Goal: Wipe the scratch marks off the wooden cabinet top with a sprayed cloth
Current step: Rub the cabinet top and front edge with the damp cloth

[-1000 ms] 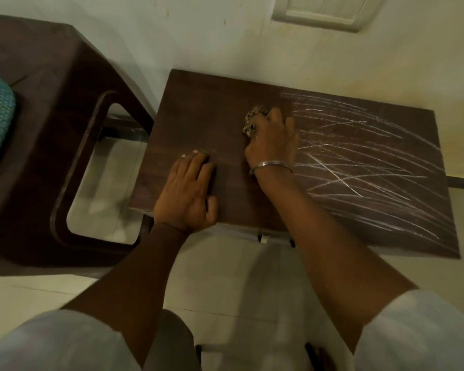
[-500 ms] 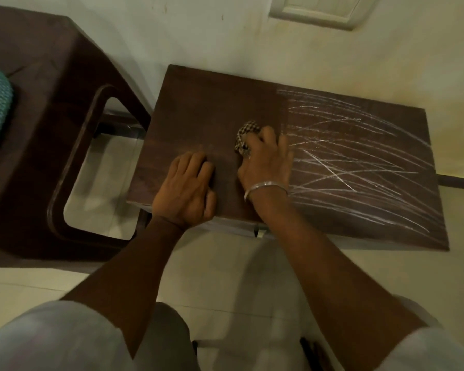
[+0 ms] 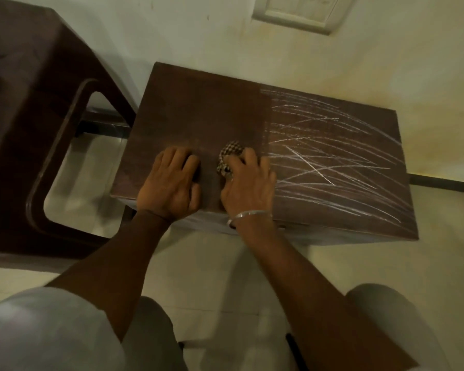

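A dark wooden cabinet top (image 3: 198, 111) stands against the wall. White scratch marks (image 3: 330, 162) cover its right half, while the left half is plain dark wood. My right hand (image 3: 248, 187), with a metal bangle at the wrist, presses a bunched checkered cloth (image 3: 229, 156) onto the wood near the front edge, just left of the scratched area. The cloth sticks out past my fingertips. My left hand (image 3: 172, 183) lies flat on the top beside it, fingers together, holding nothing.
A dark brown chair (image 3: 38, 108) with an open armrest stands left of the cabinet, close to its left edge. A white switch plate (image 3: 300, 12) is on the wall behind. Pale tiled floor (image 3: 212, 277) lies under me, and my knees show at the bottom.
My right hand has dragged the cloth from mid-depth of the top toward the front edge, nearer to my left hand. The left hand has stayed put.
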`<state>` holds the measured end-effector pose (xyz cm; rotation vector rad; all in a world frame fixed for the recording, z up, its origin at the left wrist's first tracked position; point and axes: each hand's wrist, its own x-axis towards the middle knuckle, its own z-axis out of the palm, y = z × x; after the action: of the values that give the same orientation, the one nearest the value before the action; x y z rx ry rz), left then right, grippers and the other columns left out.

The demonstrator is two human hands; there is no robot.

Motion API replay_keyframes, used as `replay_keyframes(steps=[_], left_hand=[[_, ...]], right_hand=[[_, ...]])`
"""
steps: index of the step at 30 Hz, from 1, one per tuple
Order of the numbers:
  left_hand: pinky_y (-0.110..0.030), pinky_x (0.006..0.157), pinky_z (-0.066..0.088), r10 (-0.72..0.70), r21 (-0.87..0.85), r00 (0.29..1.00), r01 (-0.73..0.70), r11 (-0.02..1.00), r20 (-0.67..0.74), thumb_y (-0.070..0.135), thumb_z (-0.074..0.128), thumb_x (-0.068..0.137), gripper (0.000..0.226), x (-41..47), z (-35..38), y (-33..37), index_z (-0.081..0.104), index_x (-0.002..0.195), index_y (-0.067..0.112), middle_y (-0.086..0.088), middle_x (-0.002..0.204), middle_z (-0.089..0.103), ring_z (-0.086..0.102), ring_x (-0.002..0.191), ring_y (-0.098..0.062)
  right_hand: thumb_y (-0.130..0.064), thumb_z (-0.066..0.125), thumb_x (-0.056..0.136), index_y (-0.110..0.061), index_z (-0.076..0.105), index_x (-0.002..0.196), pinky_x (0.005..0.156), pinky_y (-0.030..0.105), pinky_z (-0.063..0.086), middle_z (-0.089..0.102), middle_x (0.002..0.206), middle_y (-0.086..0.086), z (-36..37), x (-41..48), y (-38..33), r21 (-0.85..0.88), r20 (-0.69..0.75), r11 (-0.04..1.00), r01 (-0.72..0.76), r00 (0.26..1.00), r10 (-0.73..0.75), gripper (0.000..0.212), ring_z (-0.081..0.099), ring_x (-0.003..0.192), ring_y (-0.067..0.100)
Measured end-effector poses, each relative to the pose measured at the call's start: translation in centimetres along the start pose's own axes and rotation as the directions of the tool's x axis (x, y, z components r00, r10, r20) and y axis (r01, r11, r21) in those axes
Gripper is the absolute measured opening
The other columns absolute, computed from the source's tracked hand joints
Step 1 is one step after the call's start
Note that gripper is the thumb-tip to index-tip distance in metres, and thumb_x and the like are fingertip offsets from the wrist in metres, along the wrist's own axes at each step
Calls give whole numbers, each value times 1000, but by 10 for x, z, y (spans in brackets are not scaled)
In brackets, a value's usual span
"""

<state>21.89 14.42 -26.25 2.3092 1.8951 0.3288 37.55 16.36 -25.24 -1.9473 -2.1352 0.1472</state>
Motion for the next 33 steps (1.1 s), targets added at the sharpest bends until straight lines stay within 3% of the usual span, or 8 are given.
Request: replay_keyframes(steps=[7,14,21,28,33], left_hand=[[-49,90,39,-1,-9,999,1,1000,-49,34,41,79,42,0,1,1,56,102,2,-22,108,52,48,100,-38],[-48,88,39,10,-17,997,-12,1000,-79,33,40,79,40,-1,3,1,55,100,3,-21,106,52,48,98,-37],[-48,88,39,5,-20,995,-7,1000,-98,33,39,79,42,-1,4,0,56,102,3,-22,107,51,46,99,-37],[-47,86,39,3,25,995,0,1000,-98,33,40,78,40,-2,2,2,54,100,3,-22,108,52,48,98,-37],[-48,90,39,-1,68,999,4,998,-52,35,39,81,42,-3,-2,9,55,103,4,-22,110,53,48,102,-37]], right_hand=[[-13,62,82,-27,65,113,89,44,44,48,123,3,-16,54,5,55,157,998,6,987,-15,33,46,113,31],[-18,61,81,-30,62,109,85,40,42,48,121,-2,-10,-29,7,35,75,999,28,997,-30,31,44,105,26],[-13,61,80,-26,63,106,87,43,45,48,122,1,-15,18,-3,49,127,999,-6,992,-1,29,46,109,29],[-19,61,84,-30,59,112,85,39,42,47,127,-1,-10,-52,8,22,73,999,44,996,-45,31,45,108,27],[-16,64,80,-28,62,107,83,41,43,48,119,-1,-21,-26,10,28,117,1000,7,993,-11,30,46,105,27]])
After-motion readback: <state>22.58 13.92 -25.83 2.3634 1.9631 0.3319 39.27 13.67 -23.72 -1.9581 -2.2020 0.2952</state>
